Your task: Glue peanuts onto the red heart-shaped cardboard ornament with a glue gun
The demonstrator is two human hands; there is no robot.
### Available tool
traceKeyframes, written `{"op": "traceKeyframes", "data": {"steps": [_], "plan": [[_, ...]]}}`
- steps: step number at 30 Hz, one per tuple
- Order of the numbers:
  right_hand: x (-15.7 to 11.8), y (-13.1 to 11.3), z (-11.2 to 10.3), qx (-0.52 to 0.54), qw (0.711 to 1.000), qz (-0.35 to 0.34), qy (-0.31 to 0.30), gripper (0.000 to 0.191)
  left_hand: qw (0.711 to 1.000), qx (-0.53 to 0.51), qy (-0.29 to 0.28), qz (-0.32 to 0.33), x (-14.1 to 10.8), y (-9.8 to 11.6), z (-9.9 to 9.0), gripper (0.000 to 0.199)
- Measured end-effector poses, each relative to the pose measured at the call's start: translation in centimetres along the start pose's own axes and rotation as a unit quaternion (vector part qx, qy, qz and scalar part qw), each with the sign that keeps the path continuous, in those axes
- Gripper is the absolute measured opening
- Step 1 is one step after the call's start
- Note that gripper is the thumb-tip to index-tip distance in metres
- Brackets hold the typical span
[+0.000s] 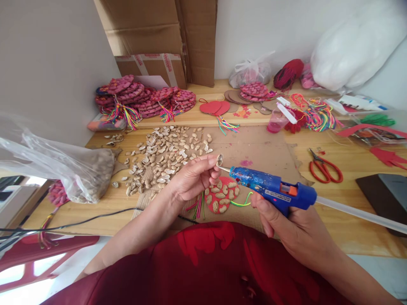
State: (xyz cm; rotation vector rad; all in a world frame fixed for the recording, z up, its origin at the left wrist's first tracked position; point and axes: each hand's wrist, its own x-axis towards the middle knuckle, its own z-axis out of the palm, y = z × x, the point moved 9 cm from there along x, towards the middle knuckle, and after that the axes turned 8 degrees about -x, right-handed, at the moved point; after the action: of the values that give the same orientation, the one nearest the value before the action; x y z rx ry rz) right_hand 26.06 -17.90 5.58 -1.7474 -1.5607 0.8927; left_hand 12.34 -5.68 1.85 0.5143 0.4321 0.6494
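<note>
Between the thumb and fingers of my left hand (197,176) is a peanut shell (219,159), its hollow side showing. My right hand (286,224) is wrapped round the handle of a blue glue gun (263,182). The metal nozzle (224,168) points left, at or very near the shell's lower edge; whether they touch I cannot tell. A clear glue stick (356,213) juts from the gun's back end. Below both hands lies a red disc (212,207) bearing several peanut shells, with coloured cords at its sides. Many loose peanut shells (165,156) are spread to the left.
Red-handled scissors (326,167) lie at the right. Pink shell-covered discs (143,99) are stacked on the back ledge, near plain red discs (214,107). A plastic bag of shells (95,169) stands left, by a black cable (85,220). Coloured cords (319,116) lie back right.
</note>
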Motion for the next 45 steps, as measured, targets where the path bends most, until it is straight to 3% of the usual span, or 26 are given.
{"op": "traceKeyframes", "data": {"steps": [16,26,37,42,45], "plan": [[0.2,-1.0,-0.8,-0.03,0.999,-0.029,0.031,0.035,1.0,0.012,-0.02,-0.002,0.0,0.0,0.1,0.024],[0.3,-0.3,-0.3,-0.012,1.0,-0.02,0.017,0.034,1.0,0.011,-0.022,-0.004,0.0,-0.1,0.2,0.023],[0.4,-1.2,-0.2,-0.006,0.998,-0.065,0.017,0.035,1.0,0.007,-0.018,0.005,0.1,0.0,0.1,0.022],[0.2,-0.1,-0.8,-0.016,0.998,-0.033,0.045,0.02,0.999,0.013,-0.006,0.04,-0.1,1.1,0.2,0.028],[0.5,1.0,-1.4,0.018,0.996,0.006,0.082,0.024,0.999,0.015,-0.011,0.044,-0.3,1.4,0.4,0.03]]}}
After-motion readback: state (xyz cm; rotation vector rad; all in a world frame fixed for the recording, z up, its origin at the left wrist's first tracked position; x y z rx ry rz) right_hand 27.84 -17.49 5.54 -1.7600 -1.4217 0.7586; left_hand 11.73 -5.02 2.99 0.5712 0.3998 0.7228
